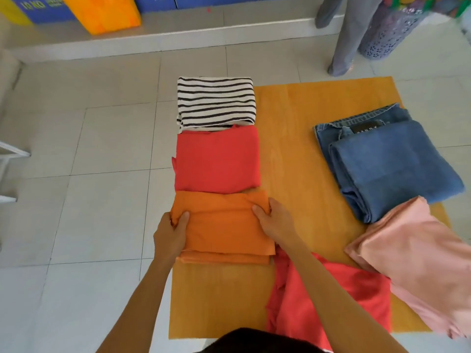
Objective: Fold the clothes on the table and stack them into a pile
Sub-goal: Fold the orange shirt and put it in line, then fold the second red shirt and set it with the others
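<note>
A folded orange garment (224,230) lies at the left edge of the yellow table (300,159). My left hand (170,235) grips its left side and my right hand (275,222) grips its right side. Beyond it, in a row along the left edge, lie a folded red garment (216,159) and a folded black-and-white striped garment (216,103). Folded blue jeans (387,161) rest at the right. A pink garment (420,263) lies at the near right. An unfolded red garment (331,296) is spread under my right forearm.
The table stands on a pale tiled floor (89,200). A person's grey trouser legs (349,34) and a perforated purple basket (384,31) stand beyond the table's far right. An orange bag (102,14) and blue boxes (40,8) sit on a ledge at the back.
</note>
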